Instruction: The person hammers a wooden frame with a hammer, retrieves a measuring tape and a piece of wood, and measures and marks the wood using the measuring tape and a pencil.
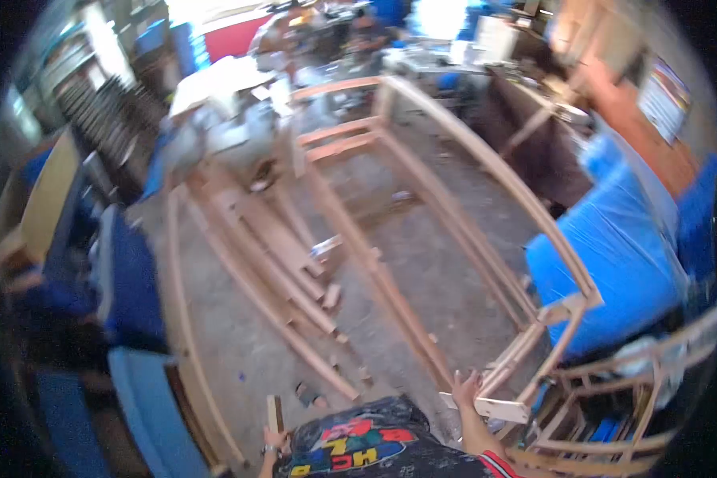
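Note:
At the bottom, my left hand point(276, 440) is closed around the lower part of a short wooden block point(275, 413) that stands up from it. My right hand point(466, 389) is at the near corner of a large wooden frame point(378, 279), fingers apart and seemingly touching it; blur hides the exact contact. A pale wooden piece with holes point(503, 410) passes by my right wrist at that corner. The frame stretches away from me across the floor, with long rails and crosspieces at the far end.
Long wooden boards point(255, 295) lie on the floor to the left. Blue upholstered panels point(131, 279) line the left side. A blue plastic-covered bundle point(613, 239) and another wooden frame point(637, 398) stand at right. Cluttered tables point(438, 60) are at the back.

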A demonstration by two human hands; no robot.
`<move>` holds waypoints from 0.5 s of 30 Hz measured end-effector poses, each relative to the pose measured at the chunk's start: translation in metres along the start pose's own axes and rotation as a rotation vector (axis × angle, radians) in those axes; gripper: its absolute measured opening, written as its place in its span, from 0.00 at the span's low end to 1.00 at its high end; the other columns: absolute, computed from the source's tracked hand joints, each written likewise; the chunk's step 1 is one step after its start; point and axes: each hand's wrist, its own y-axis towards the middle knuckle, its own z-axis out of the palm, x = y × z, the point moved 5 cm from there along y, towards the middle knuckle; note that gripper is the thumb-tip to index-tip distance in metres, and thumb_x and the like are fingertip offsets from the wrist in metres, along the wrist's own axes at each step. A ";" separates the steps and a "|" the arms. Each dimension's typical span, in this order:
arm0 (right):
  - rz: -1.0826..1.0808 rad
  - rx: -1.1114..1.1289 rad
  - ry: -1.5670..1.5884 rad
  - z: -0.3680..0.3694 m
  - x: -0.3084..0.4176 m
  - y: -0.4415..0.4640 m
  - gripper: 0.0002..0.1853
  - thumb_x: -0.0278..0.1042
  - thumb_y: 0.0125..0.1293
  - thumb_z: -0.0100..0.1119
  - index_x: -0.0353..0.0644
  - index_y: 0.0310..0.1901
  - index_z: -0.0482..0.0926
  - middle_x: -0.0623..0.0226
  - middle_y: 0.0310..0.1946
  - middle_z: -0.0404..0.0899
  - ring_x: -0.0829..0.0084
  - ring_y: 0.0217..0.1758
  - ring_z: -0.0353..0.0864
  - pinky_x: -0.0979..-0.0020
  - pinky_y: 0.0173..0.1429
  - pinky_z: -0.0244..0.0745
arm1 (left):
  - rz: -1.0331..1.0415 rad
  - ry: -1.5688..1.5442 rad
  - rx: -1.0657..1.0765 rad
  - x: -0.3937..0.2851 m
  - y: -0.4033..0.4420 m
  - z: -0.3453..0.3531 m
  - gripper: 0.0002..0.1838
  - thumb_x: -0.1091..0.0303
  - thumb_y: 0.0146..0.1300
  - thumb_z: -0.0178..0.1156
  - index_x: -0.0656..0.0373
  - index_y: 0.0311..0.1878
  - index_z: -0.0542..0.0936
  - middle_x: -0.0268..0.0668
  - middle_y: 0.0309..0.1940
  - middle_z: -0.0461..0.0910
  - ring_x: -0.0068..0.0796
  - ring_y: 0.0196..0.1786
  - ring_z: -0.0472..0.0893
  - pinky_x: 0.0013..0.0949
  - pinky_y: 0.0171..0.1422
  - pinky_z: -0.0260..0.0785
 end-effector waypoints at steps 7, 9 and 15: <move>-0.282 0.582 0.023 0.101 0.165 -0.054 0.26 0.48 0.49 0.56 0.35 0.44 0.68 0.48 0.43 0.68 0.53 0.47 0.67 0.60 0.50 0.63 | -0.127 -0.490 -0.314 0.040 -0.004 -0.148 0.20 0.67 0.43 0.60 0.62 0.40 0.66 0.43 0.26 0.75 0.36 0.27 0.75 0.36 0.25 0.68; -0.317 0.590 -0.037 0.106 0.190 -0.056 0.23 0.47 0.51 0.55 0.34 0.40 0.70 0.49 0.35 0.72 0.53 0.42 0.71 0.63 0.46 0.67 | -0.311 -0.467 -0.303 0.021 -0.013 -0.175 0.20 0.67 0.41 0.62 0.62 0.38 0.68 0.40 0.24 0.74 0.34 0.25 0.74 0.35 0.23 0.67; -0.112 0.794 -0.155 0.177 0.223 -0.023 0.22 0.47 0.50 0.57 0.34 0.37 0.73 0.50 0.34 0.75 0.57 0.42 0.73 0.64 0.46 0.67 | -0.529 -0.257 -0.278 -0.009 0.008 -0.198 0.23 0.60 0.44 0.59 0.62 0.42 0.69 0.41 0.31 0.74 0.33 0.29 0.75 0.36 0.29 0.67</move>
